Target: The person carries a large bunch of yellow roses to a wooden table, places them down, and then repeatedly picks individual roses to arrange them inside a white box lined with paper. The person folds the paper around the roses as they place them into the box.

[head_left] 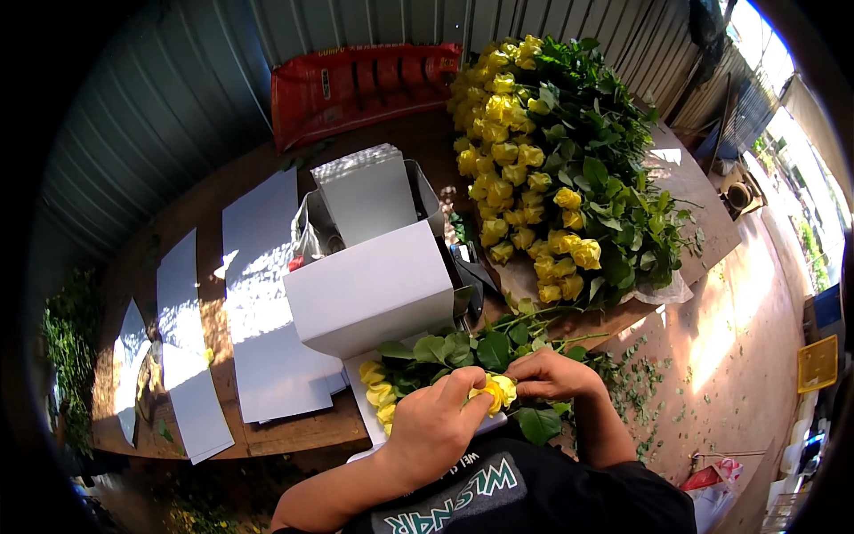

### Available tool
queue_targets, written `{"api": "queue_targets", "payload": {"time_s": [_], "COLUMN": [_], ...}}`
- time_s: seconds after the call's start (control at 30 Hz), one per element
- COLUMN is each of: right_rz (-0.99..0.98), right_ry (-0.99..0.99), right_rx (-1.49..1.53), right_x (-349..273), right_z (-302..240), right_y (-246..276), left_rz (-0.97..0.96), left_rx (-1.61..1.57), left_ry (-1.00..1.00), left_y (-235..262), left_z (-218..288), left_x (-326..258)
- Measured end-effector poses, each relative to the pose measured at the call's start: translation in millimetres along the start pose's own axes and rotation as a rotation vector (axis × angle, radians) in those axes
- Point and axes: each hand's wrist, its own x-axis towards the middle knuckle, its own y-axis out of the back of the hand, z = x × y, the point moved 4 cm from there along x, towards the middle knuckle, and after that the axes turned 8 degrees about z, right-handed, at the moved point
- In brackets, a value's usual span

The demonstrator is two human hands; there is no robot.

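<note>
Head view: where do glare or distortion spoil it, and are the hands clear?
Head view: sun patches wash out parts of the white sheets; head view, upper right: the outdoor opening is glaring; head view, edges: the table bows toward the black rim; head view, lower middle: left hand and right hand are readable, without harsh glare.

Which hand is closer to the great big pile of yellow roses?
Right. The right hand is just on the near side of the big rose pile; the left hand is farther from it, over to the left.
</note>
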Motion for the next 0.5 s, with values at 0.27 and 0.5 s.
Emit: {"api": "queue_targets", "payload": {"time_s": [0.27, 0.5], "right_rz": [-0.012, -0.011], "right_ry": [0.013, 0.03], "right_rx": [0.003, 0.025], "right_x": [1.0, 2.7], "right_z": [-0.6, 0.4], "right_y": [-0.7, 0.6], "left_rz": [-0.005, 0.018], "left_rx": [0.028, 0.052], "left_ry": [-0.004, -0.009], "left_y": [-2.9, -9.4], "left_z": [0.6, -1.8], "left_x": [-2.5, -4.8]}}
